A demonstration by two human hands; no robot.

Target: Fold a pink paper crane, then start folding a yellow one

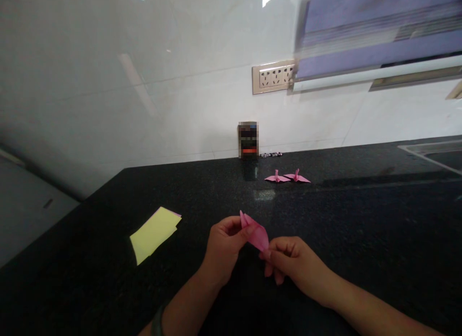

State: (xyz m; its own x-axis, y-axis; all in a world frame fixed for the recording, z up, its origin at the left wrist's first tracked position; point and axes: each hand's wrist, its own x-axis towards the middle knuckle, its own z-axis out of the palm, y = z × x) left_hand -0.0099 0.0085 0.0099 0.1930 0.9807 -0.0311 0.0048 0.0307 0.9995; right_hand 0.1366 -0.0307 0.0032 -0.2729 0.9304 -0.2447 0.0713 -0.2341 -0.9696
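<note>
A small folded piece of pink paper (255, 234) is held just above the black countertop (361, 220). My left hand (224, 247) pinches its upper left end, fingers closed around it. My right hand (292, 263) pinches its lower right tip between thumb and fingers. Both hands sit close together near the front of the counter.
Two finished pink paper cranes (287, 177) stand further back on the counter. A stack of yellow paper sheets (154, 232) lies to the left. A small dark object (248, 139) leans on the white wall below a socket strip (273, 77). A sink edge (433, 150) shows at far right.
</note>
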